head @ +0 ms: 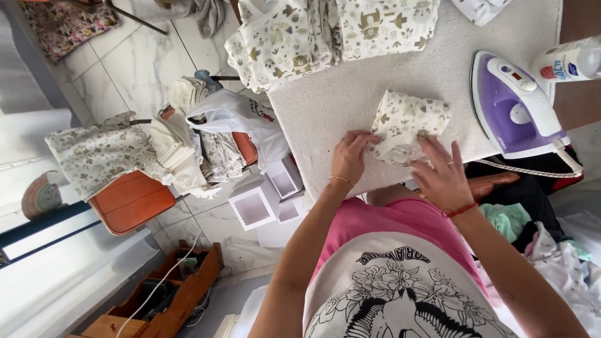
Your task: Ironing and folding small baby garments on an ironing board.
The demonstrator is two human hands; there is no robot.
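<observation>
Both hands (395, 166) flat and open on a small folded cream cloth (410, 122) with olive animal print

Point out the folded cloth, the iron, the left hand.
folded cloth (407, 119), head view, upper patterned face.
iron (513, 103), head view, purple-and-white top.
left hand (349, 156), head view, back of hand.

Spray bottle (573, 61) cut off at rt edge.
</observation>
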